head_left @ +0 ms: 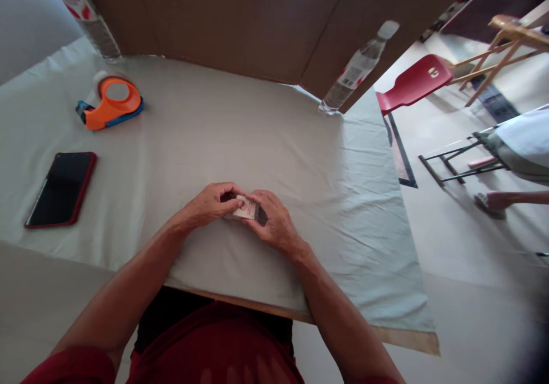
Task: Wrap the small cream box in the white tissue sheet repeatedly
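Note:
Near the front of the cloth-covered table [240,126], both hands close around a small pale box with red print [247,208], perhaps a pack of cards. My left hand [212,204] grips its left end, the thumb lying across the top. On the opposite end, the thumb and fingers of my right hand [277,221] pinch the sides. Parts of the box are covered by fingers, and its contents cannot be seen.
An orange and blue tape dispenser [115,106] and a red-cased phone [62,189] lie at left. Water bottles [354,75] [92,23] stand against a cardboard panel [223,23] at the back. Right of the table are a red chair [418,80] and a seated person [523,149].

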A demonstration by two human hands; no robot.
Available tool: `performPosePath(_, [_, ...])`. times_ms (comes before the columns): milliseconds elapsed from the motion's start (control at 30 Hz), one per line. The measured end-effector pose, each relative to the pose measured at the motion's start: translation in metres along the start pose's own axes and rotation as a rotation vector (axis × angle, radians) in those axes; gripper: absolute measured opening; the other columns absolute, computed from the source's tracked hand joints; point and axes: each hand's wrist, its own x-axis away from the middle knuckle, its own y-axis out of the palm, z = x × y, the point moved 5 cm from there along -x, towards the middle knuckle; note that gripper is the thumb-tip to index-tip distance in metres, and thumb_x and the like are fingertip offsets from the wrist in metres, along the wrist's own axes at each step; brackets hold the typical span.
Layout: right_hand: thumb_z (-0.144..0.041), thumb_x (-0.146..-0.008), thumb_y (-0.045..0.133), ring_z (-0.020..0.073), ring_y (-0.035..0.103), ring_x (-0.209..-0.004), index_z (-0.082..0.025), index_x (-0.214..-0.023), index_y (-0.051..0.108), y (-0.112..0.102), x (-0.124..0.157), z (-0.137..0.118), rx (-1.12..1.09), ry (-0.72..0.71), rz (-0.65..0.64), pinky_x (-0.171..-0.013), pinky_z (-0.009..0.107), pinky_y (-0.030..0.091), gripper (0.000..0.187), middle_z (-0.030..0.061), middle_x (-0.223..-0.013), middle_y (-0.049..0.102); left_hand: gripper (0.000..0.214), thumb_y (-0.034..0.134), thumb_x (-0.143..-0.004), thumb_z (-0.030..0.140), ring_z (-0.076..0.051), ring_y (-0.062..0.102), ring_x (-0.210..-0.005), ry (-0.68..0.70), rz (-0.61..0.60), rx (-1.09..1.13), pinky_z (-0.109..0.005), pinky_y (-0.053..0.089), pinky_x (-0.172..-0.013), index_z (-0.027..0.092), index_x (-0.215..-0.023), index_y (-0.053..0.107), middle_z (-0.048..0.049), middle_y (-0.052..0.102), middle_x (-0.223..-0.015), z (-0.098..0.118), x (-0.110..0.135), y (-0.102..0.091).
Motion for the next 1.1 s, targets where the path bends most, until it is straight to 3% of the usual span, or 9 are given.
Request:
performPosePath(100, [-0.031,-0.088,0.065,0.0265,0.061,-0.116,-0.025,-0.134,0.052,0.000,0.001,0.001,-0.004,-0.004,-0.025,-0.100,0.047,0.052,0.048,0.0120,-0.121,0.064,0.033,0.061,-0.081,0.038,-0.016,0.063,-0.078,-0.007,-0.007,-0.005,-0.026,0.046,-0.069,0.015,-0.101,0.071,-0.0049,0.072,-0.090,0.000,0.001,0.000])
performPosePath(233, [-0.053,-0.081,0.071,0.0331,0.048,-0.135,-0.025,-0.147,0.041,-0.007,0.003,0.005,-0.031,0.056,-0.059,-0.111,0.055,0.041,0.078,0.0161,-0.144,0.052,0.042,0.061,-0.083,0.041,-0.019,0.067,-0.090,0.003,0.026,0.031,-0.030,0.051,-0.079,0.014,-0.114,0.069,-0.0091,0.074,-0.106,0.001,0.002,-0.004])
performPosePath(367, [-0.055,-0.088,0.063,0.0306,0.046,-0.138,-0.029,-0.143,0.047,-0.019,0.003,0.013,-0.140,0.166,0.014,-0.112,0.054,0.041,0.063,0.0125,-0.146,0.052,0.040,0.059,-0.085,0.040,-0.023,0.065,-0.110,0.068,0.178,0.060,-0.036,0.048,-0.098,0.016,-0.116,0.068,-0.0103,0.072,-0.120,0.003,0.003,-0.018])
performPosePath(500, [-0.058,-0.085,0.064,0.0297,0.049,-0.135,-0.028,-0.137,0.052,-0.018,0.002,0.021,-0.236,0.238,0.047,-0.104,0.050,0.048,0.061,0.0116,-0.144,0.054,0.038,0.059,-0.085,0.039,-0.024,0.065,-0.110,0.061,0.277,0.076,-0.039,0.047,-0.101,0.017,-0.115,0.068,-0.0103,0.073,-0.116,-0.001,0.004,-0.028])
performPosePath(767, [-0.055,-0.081,0.069,0.0296,0.050,-0.135,-0.027,-0.137,0.052,-0.010,0.001,0.018,-0.236,0.204,0.014,-0.107,0.051,0.045,0.065,0.0129,-0.143,0.055,0.051,0.059,-0.078,0.030,-0.029,0.061,-0.119,0.013,0.103,-0.067,-0.044,0.047,-0.102,0.015,-0.127,0.063,-0.0132,0.067,-0.129,0.002,0.006,-0.018])
performPosePath(933, [-0.052,-0.085,0.065,0.0285,0.053,-0.132,-0.028,-0.130,0.058,-0.013,-0.001,0.018,-0.245,0.250,0.031,-0.099,0.047,0.050,0.052,0.0113,-0.141,0.058,0.075,0.068,-0.076,0.041,-0.033,0.051,-0.132,0.059,-0.007,-0.156,-0.047,0.042,-0.109,0.019,-0.145,0.048,-0.0155,0.055,-0.142,0.001,0.008,-0.014])
performPosePath(1100, [-0.048,-0.086,0.066,0.0249,0.060,-0.122,-0.027,-0.115,0.066,-0.014,-0.010,0.014,-0.237,0.264,0.047,-0.100,0.045,0.049,0.037,0.0090,-0.131,0.065,0.090,0.078,-0.068,0.045,-0.033,0.049,-0.131,0.132,-0.051,-0.287,-0.048,0.038,-0.111,0.021,-0.148,0.042,-0.0158,0.052,-0.143,0.001,0.008,-0.008])
